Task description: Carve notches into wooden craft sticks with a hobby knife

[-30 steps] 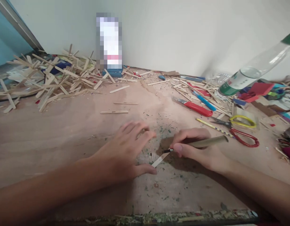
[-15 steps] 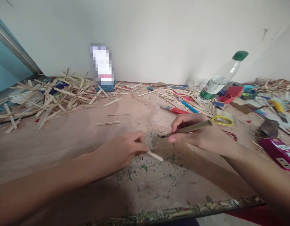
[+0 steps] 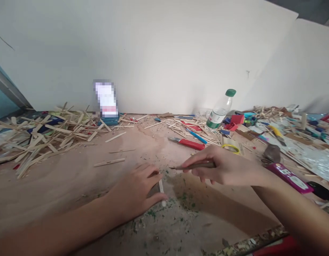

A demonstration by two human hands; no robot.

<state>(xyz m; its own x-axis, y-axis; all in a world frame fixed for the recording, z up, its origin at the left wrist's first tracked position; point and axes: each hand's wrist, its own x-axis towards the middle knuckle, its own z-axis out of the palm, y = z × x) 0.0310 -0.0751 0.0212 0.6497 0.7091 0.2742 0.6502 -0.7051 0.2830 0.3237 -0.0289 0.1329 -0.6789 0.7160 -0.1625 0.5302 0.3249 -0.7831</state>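
My left hand [image 3: 139,188] rests on the tabletop. Its thumb and fingers grip a flat wooden craft stick [image 3: 161,186], which points roughly away from me. My right hand [image 3: 220,166] is closed around a slim tool with a brown handle [image 3: 200,165]. The tool's thin dark tip points left, a short way from the stick and apart from it; whether it is a blade or a brush I cannot tell. Green flecks [image 3: 187,202] lie scattered on the wood below. Another craft stick [image 3: 109,162] lies left of my hands.
A heap of craft sticks [image 3: 60,133] spreads at the left. A lit phone [image 3: 107,99] leans by the wall. Further right are a red-handled cutter [image 3: 191,144], a blue pen [image 3: 196,136], a bottle [image 3: 219,112], yellow scissors handle [image 3: 231,147] and a magenta power strip [image 3: 290,177].
The stick under my left hand has turned from pointing right to pointing away from me, and my left fingers have spread along it. My right hand has tilted the tool flatter. The view has shifted.
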